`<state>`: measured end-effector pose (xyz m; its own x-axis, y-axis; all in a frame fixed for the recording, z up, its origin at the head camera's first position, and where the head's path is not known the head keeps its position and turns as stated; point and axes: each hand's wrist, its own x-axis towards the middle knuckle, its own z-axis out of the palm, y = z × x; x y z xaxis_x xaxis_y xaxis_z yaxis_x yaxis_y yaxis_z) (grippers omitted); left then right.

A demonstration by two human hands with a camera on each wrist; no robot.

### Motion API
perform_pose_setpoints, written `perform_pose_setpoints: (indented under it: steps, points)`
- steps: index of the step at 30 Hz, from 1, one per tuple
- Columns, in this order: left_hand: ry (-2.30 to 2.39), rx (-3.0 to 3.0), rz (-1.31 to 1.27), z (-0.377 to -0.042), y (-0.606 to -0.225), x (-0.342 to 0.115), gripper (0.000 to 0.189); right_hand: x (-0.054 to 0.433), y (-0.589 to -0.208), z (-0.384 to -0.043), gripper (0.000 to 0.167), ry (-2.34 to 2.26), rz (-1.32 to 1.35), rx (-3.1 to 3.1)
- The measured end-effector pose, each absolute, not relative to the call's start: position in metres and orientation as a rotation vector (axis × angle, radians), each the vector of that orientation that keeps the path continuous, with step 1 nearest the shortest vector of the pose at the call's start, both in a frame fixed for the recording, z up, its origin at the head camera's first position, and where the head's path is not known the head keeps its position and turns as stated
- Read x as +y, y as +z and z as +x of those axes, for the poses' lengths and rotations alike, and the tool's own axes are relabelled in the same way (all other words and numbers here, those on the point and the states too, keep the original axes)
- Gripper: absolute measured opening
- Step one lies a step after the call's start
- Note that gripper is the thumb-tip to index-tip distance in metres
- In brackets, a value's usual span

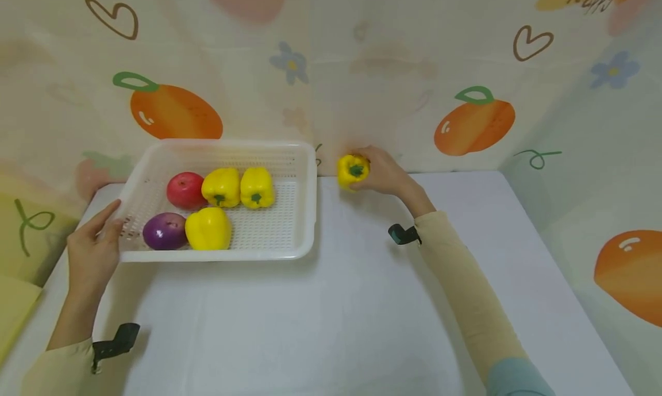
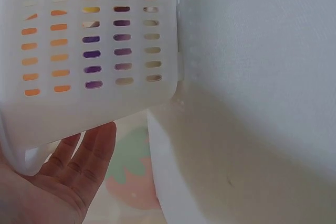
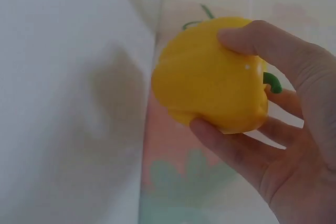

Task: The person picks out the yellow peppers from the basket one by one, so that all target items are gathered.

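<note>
A white plastic basket (image 1: pixel 305 229) with slotted walls sits at the left in the head view. My left hand (image 1: pixel 95 249) grips its left end, thumb at the rim; in the left wrist view the fingers (image 2: pixel 86 161) reach past the basket's end wall (image 2: pixel 105 103). Right of the basket, my right hand (image 1: pixel 385 172) holds a yellow bell pepper (image 1: pixel 353 170) with a green stem. The right wrist view shows the thumb and fingers around this pepper (image 3: pixel 210 77), above the table. Inside the basket lie three yellow bell peppers (image 1: pixel 208 229), a red rounded vegetable (image 1: pixel 185 190) and a purple rounded vegetable (image 1: pixel 164 231).
A white cloth covers the table (image 1: pixel 289 327). Behind it hangs a pale curtain (image 1: pixel 362 97) printed with oranges, hearts and flowers, close to the table's back edge. A yellow surface (image 1: pixel 15 310) shows at the left edge. Each sleeve carries a black wrist camera (image 1: pixel 403 234).
</note>
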<state>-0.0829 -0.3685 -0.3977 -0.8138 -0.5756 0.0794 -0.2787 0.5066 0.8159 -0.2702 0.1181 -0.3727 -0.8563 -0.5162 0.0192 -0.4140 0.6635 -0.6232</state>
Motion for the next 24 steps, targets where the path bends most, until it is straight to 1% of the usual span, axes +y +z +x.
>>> perform_pose_setpoints:
  steps: [5, 10, 15, 24]
  points:
    - [-1.223, -2.399, 0.699, -0.084, -0.397, -0.367, 0.041, 0.125, -0.386, -0.28, 0.066, -0.914, -0.828, 2.706]
    - [-1.218, -2.397, 0.697, -0.084, -0.398, -0.367, 0.041, 0.131, -0.397, -0.286, 0.068, -0.962, -0.773, 2.634]
    - [-1.213, -2.404, 0.738, -0.083, -0.398, -0.367, 0.042, 0.132, -0.397, -0.285, 0.07, -1.033, -0.777, 2.564]
    - [-1.241, -2.394, 0.746, -0.083, -0.398, -0.367, 0.043, 0.134, -0.394, -0.284, 0.069, -0.98, -0.763, 2.557]
